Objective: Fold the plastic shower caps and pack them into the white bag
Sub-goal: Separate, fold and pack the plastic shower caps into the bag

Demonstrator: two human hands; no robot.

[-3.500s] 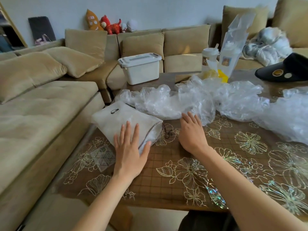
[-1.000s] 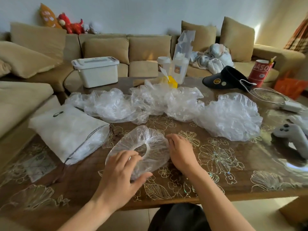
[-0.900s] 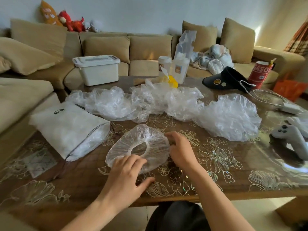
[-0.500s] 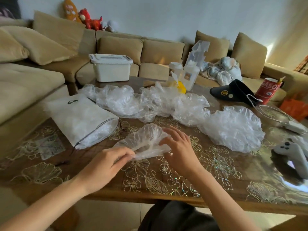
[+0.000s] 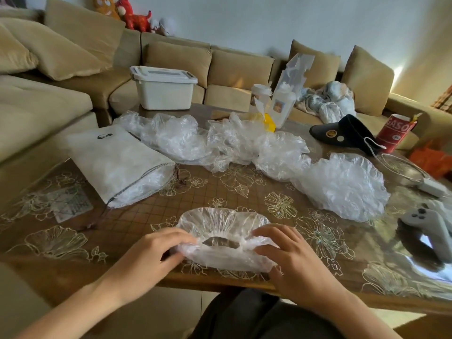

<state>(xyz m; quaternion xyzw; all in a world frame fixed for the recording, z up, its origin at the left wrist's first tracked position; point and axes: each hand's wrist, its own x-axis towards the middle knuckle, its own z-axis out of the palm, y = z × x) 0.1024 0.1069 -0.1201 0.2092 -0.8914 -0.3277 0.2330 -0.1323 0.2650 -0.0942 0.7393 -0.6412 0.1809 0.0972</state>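
Note:
A clear plastic shower cap (image 5: 221,225) lies spread near the table's front edge, its elastic opening facing up. My left hand (image 5: 151,250) pinches its left edge and my right hand (image 5: 291,255) pinches its right edge. The white drawstring bag (image 5: 115,162) lies on its side at the left of the table, its mouth toward me, with plastic showing inside. Several loose shower caps (image 5: 220,143) lie in a row across the middle, with a larger puffed cap (image 5: 342,185) at the right.
The glass-topped floral table (image 5: 244,189) holds a white lidded box (image 5: 163,90), bottles in a plastic sleeve (image 5: 283,101), a black visor (image 5: 342,133), a red cup (image 5: 395,132), a charger cable (image 5: 401,167) and a grey game controller (image 5: 430,226). A beige sofa (image 5: 36,106) wraps round it.
Both hands drew the shower cap toward the front edge of the table and spread it out flat from its half-folded shape. The view tilted down.

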